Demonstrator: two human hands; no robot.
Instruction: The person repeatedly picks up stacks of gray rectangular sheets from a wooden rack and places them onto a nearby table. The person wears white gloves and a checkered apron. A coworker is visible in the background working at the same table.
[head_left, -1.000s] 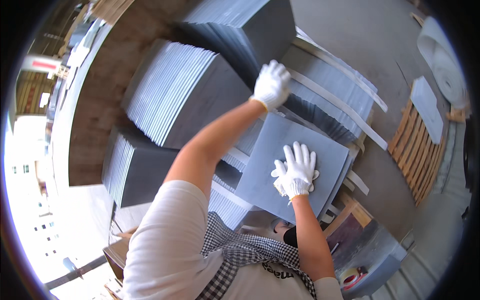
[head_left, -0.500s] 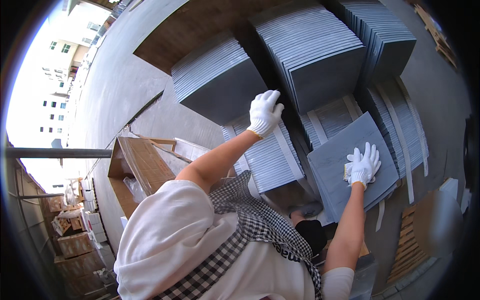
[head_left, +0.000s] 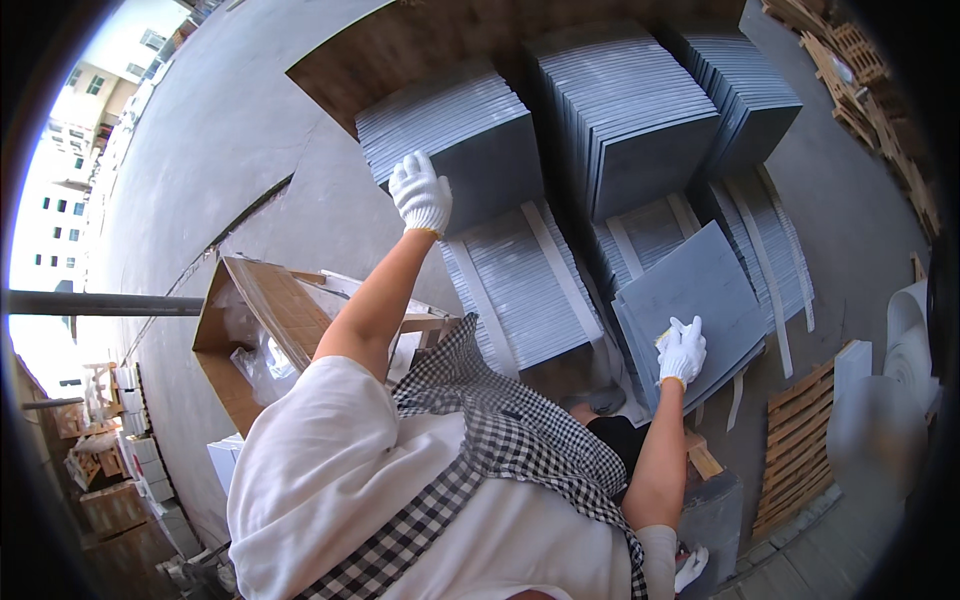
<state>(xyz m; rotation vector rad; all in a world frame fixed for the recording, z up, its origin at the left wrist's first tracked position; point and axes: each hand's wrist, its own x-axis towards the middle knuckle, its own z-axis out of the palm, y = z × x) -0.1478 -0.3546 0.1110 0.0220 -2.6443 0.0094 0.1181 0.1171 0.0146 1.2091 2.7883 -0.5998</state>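
My left hand [head_left: 420, 192], in a white knitted glove, rests with fingers extended on the left edge of the upper left stack of grey slabs [head_left: 440, 115]. My right hand [head_left: 683, 352], gloved alike, lies on a grey slab [head_left: 715, 275] that leans with a few others against the lower stacks. Under its thumb shows a small pale clump with a yellow edge; its kind is unclear. Strapped slabs [head_left: 520, 285] stand in the lower row below the left stack.
Two more upper stacks [head_left: 635, 110] stand in the middle and right, against a brown board [head_left: 330, 75]. An opened cardboard box [head_left: 270, 300] sits at left. Wooden pallets [head_left: 795, 450] and a white roll [head_left: 908, 335] are at right. A white glove [head_left: 690, 568] shows near the lower edge.
My left hand has moved left, from the right side of the upper left stack to its left edge. My right hand has slid toward the leaning slab's lower left. The view has shifted.
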